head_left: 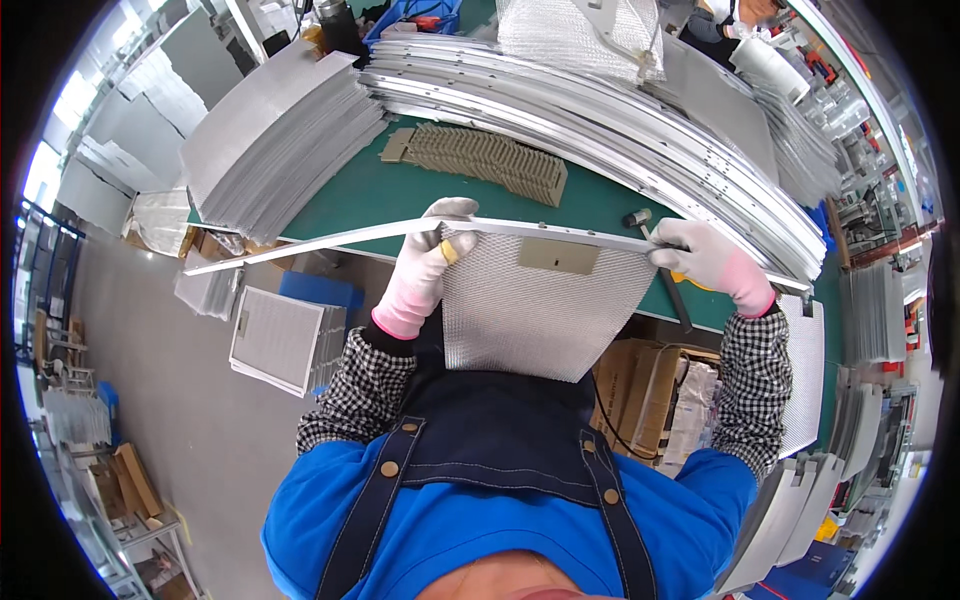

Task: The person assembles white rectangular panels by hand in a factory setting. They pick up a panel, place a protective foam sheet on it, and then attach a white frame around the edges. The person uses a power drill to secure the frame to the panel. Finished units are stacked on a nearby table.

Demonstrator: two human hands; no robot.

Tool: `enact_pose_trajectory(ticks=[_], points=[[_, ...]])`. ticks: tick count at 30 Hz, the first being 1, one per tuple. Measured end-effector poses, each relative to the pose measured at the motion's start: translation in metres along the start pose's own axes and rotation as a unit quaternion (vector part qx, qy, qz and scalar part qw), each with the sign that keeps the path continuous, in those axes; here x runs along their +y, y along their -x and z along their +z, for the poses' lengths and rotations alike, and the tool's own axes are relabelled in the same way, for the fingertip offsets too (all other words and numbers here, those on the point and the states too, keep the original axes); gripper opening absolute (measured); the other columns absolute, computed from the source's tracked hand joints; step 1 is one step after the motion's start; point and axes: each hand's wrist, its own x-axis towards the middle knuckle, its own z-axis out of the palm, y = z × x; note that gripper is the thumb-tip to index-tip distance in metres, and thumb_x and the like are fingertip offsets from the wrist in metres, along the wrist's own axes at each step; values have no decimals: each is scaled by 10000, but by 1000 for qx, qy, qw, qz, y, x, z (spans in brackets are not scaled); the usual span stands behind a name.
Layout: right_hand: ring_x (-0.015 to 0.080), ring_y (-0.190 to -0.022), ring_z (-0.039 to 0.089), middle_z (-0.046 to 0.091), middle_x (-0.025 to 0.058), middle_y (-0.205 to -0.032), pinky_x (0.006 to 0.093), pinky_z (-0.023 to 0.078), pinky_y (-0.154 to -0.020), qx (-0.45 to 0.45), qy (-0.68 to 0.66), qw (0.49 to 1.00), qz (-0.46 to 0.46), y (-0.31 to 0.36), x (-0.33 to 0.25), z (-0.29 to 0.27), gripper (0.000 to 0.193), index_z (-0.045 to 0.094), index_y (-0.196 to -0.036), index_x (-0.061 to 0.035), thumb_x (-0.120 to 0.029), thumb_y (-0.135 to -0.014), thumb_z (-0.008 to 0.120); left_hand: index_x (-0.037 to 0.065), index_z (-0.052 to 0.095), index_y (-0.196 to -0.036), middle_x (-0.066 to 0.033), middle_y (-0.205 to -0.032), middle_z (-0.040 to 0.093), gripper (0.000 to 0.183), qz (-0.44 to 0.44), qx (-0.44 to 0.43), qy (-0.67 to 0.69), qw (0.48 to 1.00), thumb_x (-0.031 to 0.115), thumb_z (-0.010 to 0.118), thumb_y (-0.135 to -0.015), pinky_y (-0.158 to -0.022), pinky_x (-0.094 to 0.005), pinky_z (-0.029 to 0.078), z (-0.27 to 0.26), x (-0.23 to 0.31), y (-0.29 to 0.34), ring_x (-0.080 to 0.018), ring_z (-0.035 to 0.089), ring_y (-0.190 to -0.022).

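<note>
A silver metal mesh panel (pixel 540 310) hangs in front of my apron, with a tan plate (pixel 557 256) set near its upper edge. Along that edge runs a long, thin aluminium strip (pixel 330 240), reaching far out to the left and past my right wrist. My left hand (pixel 425 270), in a white and pink glove, is closed round the strip at the panel's upper left corner. At the upper right corner my right hand (pixel 705 258), gloved alike, pinches the strip. A hammer (pixel 677 303) lies beside the right hand, partly hidden behind the strip.
On the green bench (pixel 340 195) are a row of tan plates (pixel 490 160), long aluminium strips (pixel 600 130) and a tall stack of mesh panels (pixel 280 140). More panels (pixel 275 340) stand low at left. A cardboard box (pixel 635 395) sits under the bench. Another person (pixel 735 20) works far right.
</note>
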Motion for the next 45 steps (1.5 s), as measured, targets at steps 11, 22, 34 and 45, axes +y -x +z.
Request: enact_pose_trajectory(ticks=[11,22,34,45], points=[[392,-851,661,643,179,-869,463,524,-742,79,179,981,8,-18,20,33,267,582,-969,-78,-345,-961,596,-24,594,-1310,-104,-1235,663,430,-166,-36,-248,954,106,687,-911,-976,-319,483,-14,63,7,-180,627,-1119],[326,-940,668,676,199,-966,448,509,-815,-113,112,987,-5,-34,-36,1,341,602,-1088,-27,-281,-868,661,103,663,-946,-128,-781,664,231,186,-164,-654,715,215,774,-777,-627,-413,522,18,86,-22,-311,672,-708],[254,-930,644,645,159,-972,390,498,-820,200,-242,949,-23,-66,-43,84,344,558,-1132,36,-229,-926,629,-34,610,-808,40,-608,462,420,24,-101,-519,848,347,741,-927,-500,-264,307,-50,76,-32,-53,389,-583],[246,-1021,629,645,173,-1117,352,507,-913,164,-344,916,124,23,-5,222,563,508,-1304,53,-362,-948,644,-27,634,-881,47,-711,539,198,-12,-96,-476,874,150,693,-946,-568,-233,354,-68,73,-33,-39,438,-648]])
